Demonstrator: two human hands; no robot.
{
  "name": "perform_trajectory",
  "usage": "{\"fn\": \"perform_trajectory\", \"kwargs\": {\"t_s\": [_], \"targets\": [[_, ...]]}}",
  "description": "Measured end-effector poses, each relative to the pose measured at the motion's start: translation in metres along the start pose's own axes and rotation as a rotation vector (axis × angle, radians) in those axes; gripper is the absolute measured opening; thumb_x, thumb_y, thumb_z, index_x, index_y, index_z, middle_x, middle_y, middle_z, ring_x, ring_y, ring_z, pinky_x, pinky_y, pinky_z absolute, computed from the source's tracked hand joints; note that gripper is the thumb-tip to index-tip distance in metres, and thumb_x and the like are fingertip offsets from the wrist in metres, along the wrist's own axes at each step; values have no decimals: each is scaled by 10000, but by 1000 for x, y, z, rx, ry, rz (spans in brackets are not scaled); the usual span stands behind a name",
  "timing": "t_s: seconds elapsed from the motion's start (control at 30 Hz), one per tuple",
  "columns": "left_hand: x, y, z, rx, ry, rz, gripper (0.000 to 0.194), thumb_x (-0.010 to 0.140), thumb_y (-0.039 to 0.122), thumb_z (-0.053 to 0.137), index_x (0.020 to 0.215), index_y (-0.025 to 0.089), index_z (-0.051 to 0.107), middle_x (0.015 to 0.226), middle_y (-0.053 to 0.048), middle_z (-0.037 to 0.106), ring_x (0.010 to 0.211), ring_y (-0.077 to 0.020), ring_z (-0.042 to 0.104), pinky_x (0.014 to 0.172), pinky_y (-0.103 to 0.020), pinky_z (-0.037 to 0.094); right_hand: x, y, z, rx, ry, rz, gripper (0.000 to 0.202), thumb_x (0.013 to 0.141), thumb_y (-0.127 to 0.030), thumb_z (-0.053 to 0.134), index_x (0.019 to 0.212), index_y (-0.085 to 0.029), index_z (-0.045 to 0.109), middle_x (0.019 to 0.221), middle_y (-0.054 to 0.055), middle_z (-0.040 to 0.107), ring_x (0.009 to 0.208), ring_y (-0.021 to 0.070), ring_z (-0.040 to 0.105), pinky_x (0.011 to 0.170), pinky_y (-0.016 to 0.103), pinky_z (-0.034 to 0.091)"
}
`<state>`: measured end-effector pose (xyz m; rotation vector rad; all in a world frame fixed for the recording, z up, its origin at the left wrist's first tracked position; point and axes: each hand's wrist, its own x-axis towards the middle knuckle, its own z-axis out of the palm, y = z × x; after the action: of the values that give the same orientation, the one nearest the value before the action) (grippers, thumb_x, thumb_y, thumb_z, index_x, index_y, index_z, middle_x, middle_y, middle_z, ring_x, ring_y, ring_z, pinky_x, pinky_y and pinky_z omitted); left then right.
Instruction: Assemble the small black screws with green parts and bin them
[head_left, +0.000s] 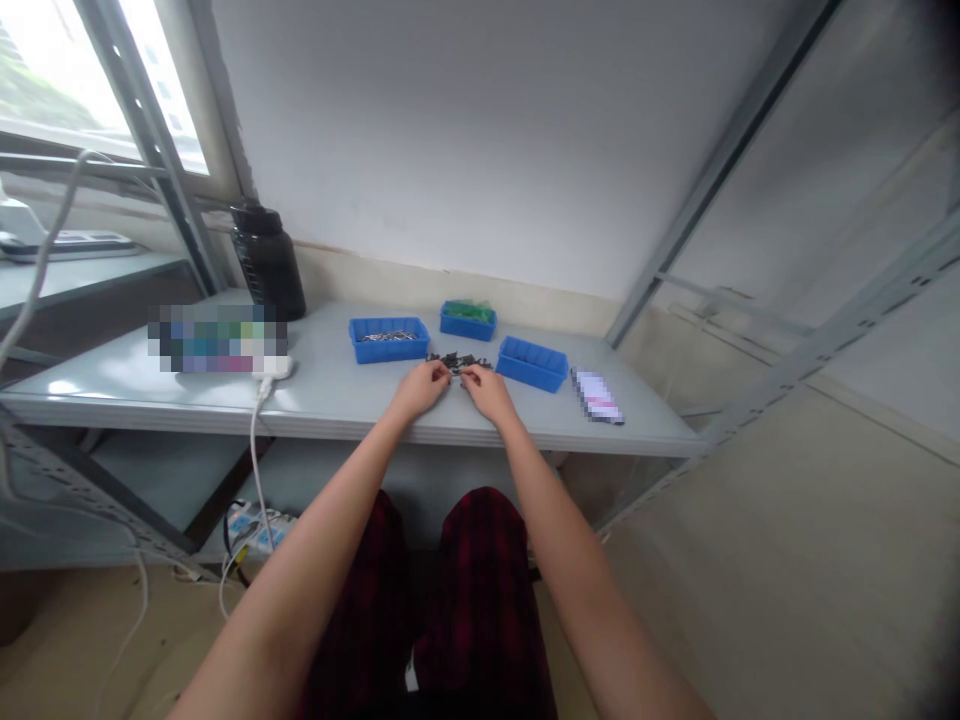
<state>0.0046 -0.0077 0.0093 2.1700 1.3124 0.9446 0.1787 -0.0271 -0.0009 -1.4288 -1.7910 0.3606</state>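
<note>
Close together over the grey shelf top (pixel 330 390), both my hands have their fingertips pinched. My left hand (pixel 424 387) is closed, and its fingertips hide whatever is between them. Facing it, my right hand (pixel 486 388) is also closed, near a small pale piece too small to name. Right behind the fingers lies a loose pile of small black parts (pixel 457 361). A blue bin (pixel 390 349) with thin shiny metal pieces stands behind my left hand. Beyond my right hand is another blue bin (pixel 532 365), its contents hard to make out.
A third blue bin (pixel 468 325) with green material stands at the back. At right lies a phone (pixel 597 396). A dark bottle (pixel 268 262), a blurred-out item (pixel 217 338) and a white plug with a cable (pixel 271 367) are at left. Metal uprights (pixel 675 220) frame the shelf.
</note>
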Motion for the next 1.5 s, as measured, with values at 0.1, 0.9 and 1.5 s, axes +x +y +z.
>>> {"fn": "perform_trajectory", "kwargs": {"t_s": [0.1, 0.9, 1.5], "targets": [[0, 0, 0, -1, 6, 2, 196, 874, 250, 531, 922, 169, 703, 959, -94, 736, 869, -231, 650, 811, -326, 482, 0, -1, 0, -5, 2, -1, 196, 922, -222, 555, 1017, -208, 725, 931, 70, 766, 893, 199, 706, 834, 310, 509], [0, 0, -1, 8, -17, -11, 206, 879, 254, 524, 932, 171, 706, 965, -95, 731, 863, -229, 645, 796, -324, 473, 0, 0, -1, 75, 24, -16, 192, 926, -278, 533, 1031, -211, 680, 834, 37, 745, 804, 180, 702, 809, 297, 506], [4, -4, 2, -6, 5, 40, 268, 888, 262, 527, 1072, 150, 688, 1110, -123, 694, 1005, -247, 630, 920, -360, 479, 20, 3, -85, -138, 389, 49, 241, 916, -329, 540, 1004, -168, 696, 921, 101, 743, 884, 228, 676, 850, 335, 485]]}}
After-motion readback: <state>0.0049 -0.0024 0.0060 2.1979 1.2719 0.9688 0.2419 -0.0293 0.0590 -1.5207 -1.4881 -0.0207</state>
